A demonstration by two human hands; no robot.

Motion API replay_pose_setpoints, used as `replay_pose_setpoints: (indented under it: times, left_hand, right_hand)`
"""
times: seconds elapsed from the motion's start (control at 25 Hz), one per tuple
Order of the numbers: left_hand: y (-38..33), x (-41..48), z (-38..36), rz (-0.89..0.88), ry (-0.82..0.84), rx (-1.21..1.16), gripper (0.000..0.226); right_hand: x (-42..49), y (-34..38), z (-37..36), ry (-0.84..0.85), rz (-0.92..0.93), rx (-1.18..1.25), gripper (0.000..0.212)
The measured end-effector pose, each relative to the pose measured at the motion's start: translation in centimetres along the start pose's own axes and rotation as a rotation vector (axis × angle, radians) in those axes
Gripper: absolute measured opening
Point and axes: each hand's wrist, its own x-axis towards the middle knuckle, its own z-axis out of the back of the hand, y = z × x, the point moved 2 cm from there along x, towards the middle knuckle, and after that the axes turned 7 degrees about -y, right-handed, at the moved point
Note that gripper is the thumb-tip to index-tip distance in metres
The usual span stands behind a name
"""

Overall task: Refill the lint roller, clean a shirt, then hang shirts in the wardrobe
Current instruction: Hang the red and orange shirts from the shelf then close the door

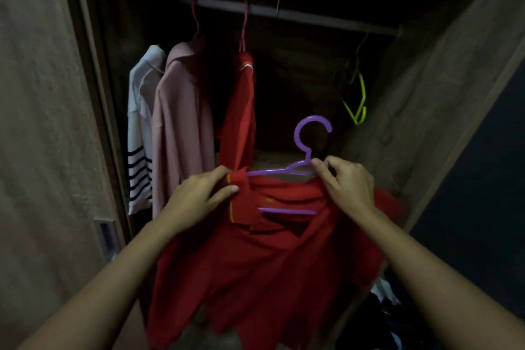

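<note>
A red polo shirt (255, 258) with a yellow-trimmed collar hangs on a purple plastic hanger (306, 148), held in front of the open wardrobe. My left hand (201, 196) pinches the shirt's collar at the hanger's left end. My right hand (349, 185) grips the hanger's right shoulder together with the shirt fabric. The hanger's hook points up, well below the rail (284, 13).
On the rail hang a white shirt with navy stripes (140, 133), a pink shirt (181, 122) and another red shirt (241, 111). Empty green hangers (358, 96) hang at the right. The sliding door (48, 122) stands at left. Clothes lie at lower right (383, 293).
</note>
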Motion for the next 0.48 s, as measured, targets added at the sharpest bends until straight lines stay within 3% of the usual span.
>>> replay_pose_setpoints:
  times: [0.12, 0.24, 0.32, 0.36, 0.4, 0.48]
  left_hand:
    - [1.0, 0.6, 2.2, 0.012, -0.114, -0.190, 0.037]
    - [2.5, 1.2, 4.3, 0.093, -0.236, -0.255, 0.026]
    - [3.0, 1.2, 4.6, 0.143, -0.252, -0.242, 0.034]
    - [2.9, 1.2, 4.4, 0.150, -0.242, -0.235, 0.032]
    - [2.7, 1.1, 4.5, 0.139, -0.241, -0.241, 0.024]
    - [1.6, 1.2, 5.6, 0.063, -0.210, -0.266, 0.018]
  right_hand:
    - [0.8, -0.5, 1.0, -0.003, -0.015, 0.050, 0.052]
    - [1.4, -3.1, 1.5, 0.324, -0.154, 0.477, 0.065]
    - [1.0, -3.7, 0.9, 0.541, -0.175, 0.536, 0.043]
    - [0.9, -3.7, 0.4, 0.569, -0.146, 0.530, 0.021]
    - [0.9, -3.7, 0.4, 0.548, -0.125, 0.518, 0.015]
    - [1.3, -3.6, 0.8, 0.424, -0.105, 0.562, 0.028]
